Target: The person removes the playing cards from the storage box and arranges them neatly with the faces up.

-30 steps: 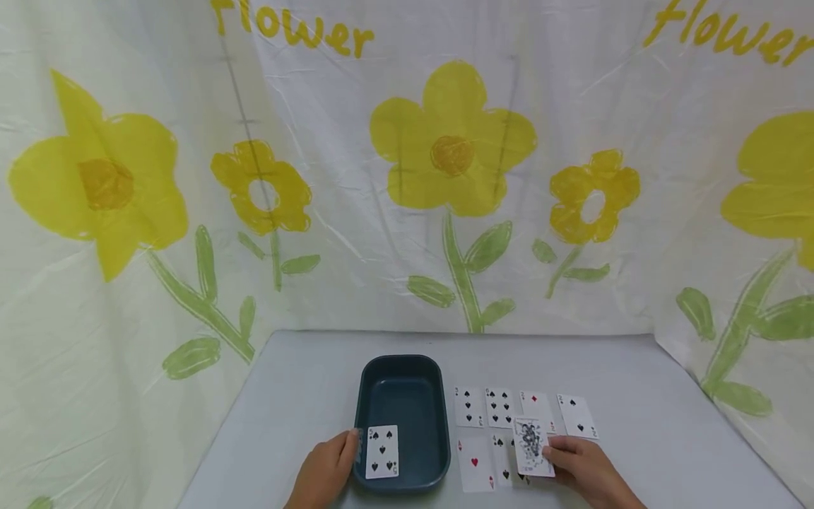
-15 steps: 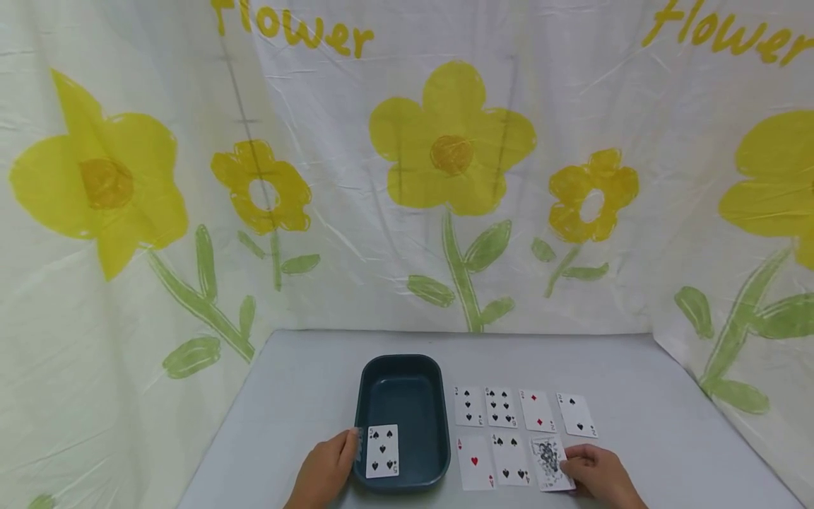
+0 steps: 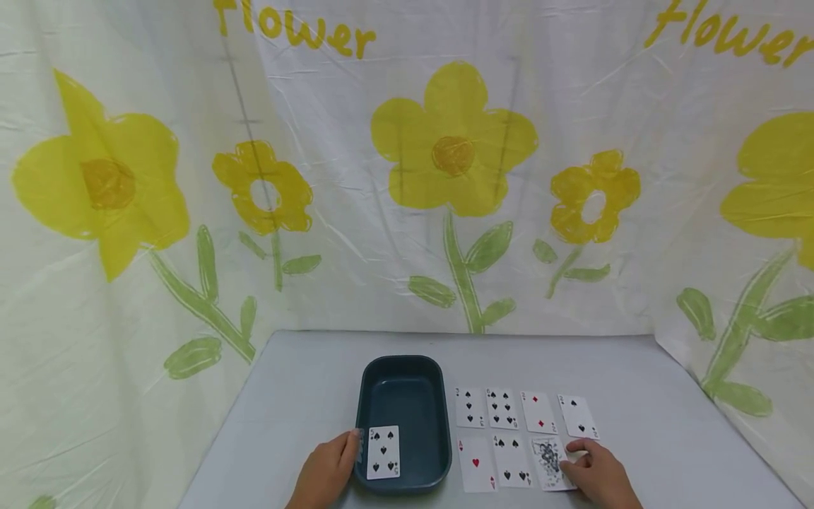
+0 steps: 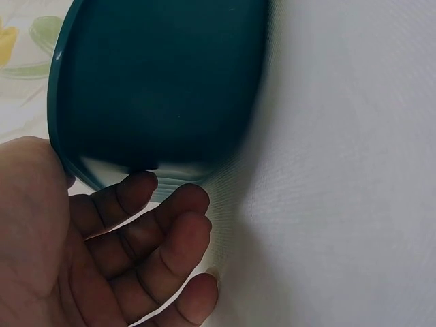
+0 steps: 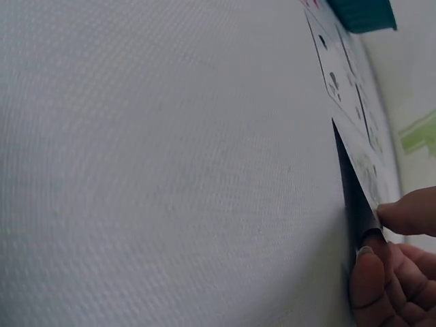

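My right hand (image 3: 596, 472) pinches the right edge of a joker playing card (image 3: 547, 461) at the near right. In the right wrist view, the thumb (image 5: 411, 212) is on the card's face and a finger is under its raised edge. To the joker's left lie a four of spades (image 3: 512, 463) and an ace of hearts (image 3: 477, 466). My left hand (image 3: 324, 470) grips the left rim of a dark teal tray (image 3: 413, 403), its curled fingers outside in the left wrist view. Inside the tray, at its near left, is a five of spades (image 3: 383, 452).
Behind the near cards runs a row: three of spades (image 3: 470, 408), six of spades (image 3: 502, 409), two of diamonds (image 3: 539, 413) and two of spades (image 3: 578, 417). A white curtain (image 3: 343, 283) with painted yellow flowers stands behind the pale tabletop (image 3: 292, 382).
The right hand has brought the joker right and down from over the four of spades to its right side, uncovering the four and the two of diamonds. The left hand stays put.
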The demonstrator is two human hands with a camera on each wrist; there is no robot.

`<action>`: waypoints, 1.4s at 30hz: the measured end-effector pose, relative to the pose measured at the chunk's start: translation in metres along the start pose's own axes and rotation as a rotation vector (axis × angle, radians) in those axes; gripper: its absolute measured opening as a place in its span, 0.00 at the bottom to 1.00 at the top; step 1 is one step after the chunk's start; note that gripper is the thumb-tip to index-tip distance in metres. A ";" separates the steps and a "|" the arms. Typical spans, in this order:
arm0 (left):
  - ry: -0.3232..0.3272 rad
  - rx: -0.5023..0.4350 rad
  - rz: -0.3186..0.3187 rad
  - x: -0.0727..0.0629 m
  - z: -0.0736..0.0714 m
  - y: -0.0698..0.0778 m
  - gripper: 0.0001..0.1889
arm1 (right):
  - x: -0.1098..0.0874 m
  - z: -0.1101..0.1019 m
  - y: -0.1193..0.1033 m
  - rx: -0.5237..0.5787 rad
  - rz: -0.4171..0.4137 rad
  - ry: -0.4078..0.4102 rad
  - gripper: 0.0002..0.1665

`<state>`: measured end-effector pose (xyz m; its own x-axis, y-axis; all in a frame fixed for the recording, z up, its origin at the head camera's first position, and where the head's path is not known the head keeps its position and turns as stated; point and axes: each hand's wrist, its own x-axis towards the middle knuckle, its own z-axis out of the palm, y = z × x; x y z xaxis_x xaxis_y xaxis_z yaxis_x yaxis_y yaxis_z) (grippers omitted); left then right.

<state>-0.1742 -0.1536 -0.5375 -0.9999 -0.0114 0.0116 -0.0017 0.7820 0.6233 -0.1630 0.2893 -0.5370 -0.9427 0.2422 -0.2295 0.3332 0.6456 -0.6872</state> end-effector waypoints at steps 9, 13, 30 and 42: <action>0.008 -0.003 0.004 -0.002 -0.004 0.003 0.27 | 0.002 0.001 0.003 -0.108 -0.070 0.030 0.21; 0.011 -0.005 0.007 -0.001 -0.004 0.002 0.26 | 0.004 0.000 0.002 -0.124 -0.058 0.009 0.20; -0.003 -0.003 -0.011 0.000 -0.003 0.003 0.27 | -0.005 0.009 -0.039 0.110 -0.169 -0.007 0.08; -0.005 -0.006 0.007 0.000 -0.003 0.003 0.27 | -0.012 0.038 -0.117 0.718 -0.229 -0.489 0.26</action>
<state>-0.1738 -0.1534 -0.5330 -0.9999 -0.0023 0.0120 0.0058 0.7780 0.6283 -0.1916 0.1835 -0.4797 -0.9417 -0.2787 -0.1888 0.1988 -0.0081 -0.9800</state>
